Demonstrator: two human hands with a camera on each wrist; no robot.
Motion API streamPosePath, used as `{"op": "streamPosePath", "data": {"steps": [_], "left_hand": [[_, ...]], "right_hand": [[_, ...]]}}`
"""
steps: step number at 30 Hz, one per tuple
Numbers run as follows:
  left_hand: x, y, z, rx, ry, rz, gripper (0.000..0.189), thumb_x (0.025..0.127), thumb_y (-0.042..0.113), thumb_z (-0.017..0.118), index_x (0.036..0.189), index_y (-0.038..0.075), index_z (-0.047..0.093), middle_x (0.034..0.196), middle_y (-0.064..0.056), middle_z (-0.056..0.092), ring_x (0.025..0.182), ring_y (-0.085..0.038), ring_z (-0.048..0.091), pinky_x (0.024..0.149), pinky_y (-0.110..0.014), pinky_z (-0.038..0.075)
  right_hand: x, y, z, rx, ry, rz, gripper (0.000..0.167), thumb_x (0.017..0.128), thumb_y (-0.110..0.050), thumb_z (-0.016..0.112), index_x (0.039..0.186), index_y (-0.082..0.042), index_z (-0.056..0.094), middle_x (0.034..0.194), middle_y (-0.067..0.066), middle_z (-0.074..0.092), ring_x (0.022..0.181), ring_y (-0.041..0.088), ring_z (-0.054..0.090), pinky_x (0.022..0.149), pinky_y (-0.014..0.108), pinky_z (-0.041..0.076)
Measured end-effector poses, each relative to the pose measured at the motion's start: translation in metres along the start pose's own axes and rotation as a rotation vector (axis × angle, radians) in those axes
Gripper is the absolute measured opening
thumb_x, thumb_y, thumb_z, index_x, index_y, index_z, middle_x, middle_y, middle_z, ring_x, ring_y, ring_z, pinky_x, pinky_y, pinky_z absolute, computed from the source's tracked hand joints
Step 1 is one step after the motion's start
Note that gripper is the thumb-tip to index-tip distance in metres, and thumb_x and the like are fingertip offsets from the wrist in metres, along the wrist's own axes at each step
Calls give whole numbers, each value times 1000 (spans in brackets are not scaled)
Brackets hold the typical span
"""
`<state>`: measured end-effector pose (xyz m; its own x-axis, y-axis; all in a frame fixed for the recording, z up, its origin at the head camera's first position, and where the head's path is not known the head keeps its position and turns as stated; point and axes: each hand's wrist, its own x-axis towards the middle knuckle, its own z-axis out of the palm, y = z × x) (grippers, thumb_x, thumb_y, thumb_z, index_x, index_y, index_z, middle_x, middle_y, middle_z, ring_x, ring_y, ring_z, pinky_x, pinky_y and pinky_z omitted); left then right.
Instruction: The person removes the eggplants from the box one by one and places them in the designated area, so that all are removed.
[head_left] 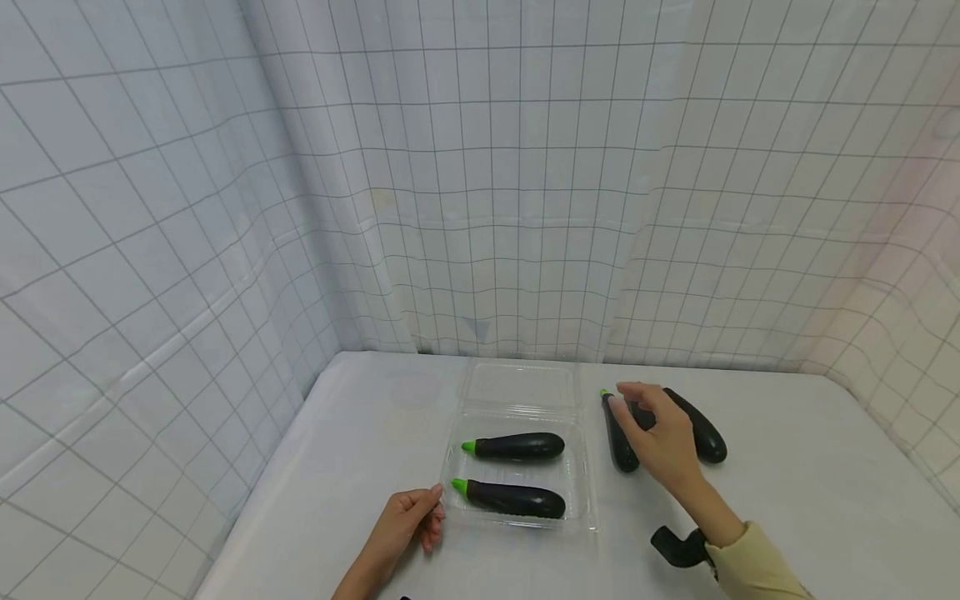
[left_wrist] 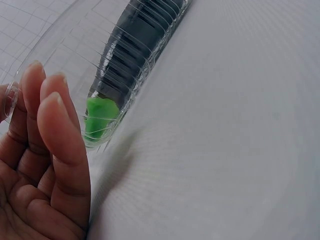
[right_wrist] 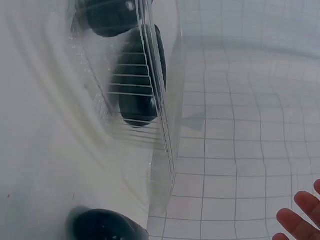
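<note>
A clear plastic clamshell box [head_left: 525,423] lies with its lid folded back, two dark eggplants with green stem ends inside. One eggplant [head_left: 520,447] lies behind the other [head_left: 516,499], both stems pointing left. My left hand [head_left: 408,521] pinches the box's front left rim between thumb and fingers; in the left wrist view, the near eggplant's green stem [left_wrist: 100,117] shows through the wall. My right hand [head_left: 663,437] is over the loose eggplants right of the box, thumb and fingers apart. It partly covers a middle eggplant [head_left: 642,415], between a left one [head_left: 619,437] and a right one [head_left: 702,429].
The box's lid [head_left: 521,385] extends toward the back of the white table [head_left: 360,433]. Grid-patterned white curtains [head_left: 517,208] enclose the back and sides. A black wrist device [head_left: 678,547] sits by my right sleeve [head_left: 757,567].
</note>
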<state>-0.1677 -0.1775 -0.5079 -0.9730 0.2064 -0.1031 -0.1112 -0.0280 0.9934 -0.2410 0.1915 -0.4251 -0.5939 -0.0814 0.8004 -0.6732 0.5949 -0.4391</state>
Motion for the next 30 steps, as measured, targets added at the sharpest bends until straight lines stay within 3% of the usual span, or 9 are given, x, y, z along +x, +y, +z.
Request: {"op": "streamPosePath", "data": {"steps": [6,21,30], "left_hand": [[0,0,0,-3,3,-3,39,99,31,52,75,2,61,62,-1,58,51,-10,54,45,-23,47],[0,0,0,-2,-1,-6,40,99,33,51,76,1,61,62,-2,58,51,-11,54,45,-23,47],[0,0,-1,-4,-4,-16,39,99,33,52,75,4,61,62,-2,58,51,-10,53,45,-23,47]], "right_hand": [[-1,-13,5,17,-64,1,26,83,-7,73,107,-3,66,105,5,66,95,20,61,84,17,42],[-2,-33,17,2,-244,-7,33,84,-19,75,114,-11,63,110,0,62,100,18,59,78,38,51],[4,-46,21,-11,-416,9,43,88,-37,69,123,-14,59,117,-3,60,104,17,59,68,35,52]]}}
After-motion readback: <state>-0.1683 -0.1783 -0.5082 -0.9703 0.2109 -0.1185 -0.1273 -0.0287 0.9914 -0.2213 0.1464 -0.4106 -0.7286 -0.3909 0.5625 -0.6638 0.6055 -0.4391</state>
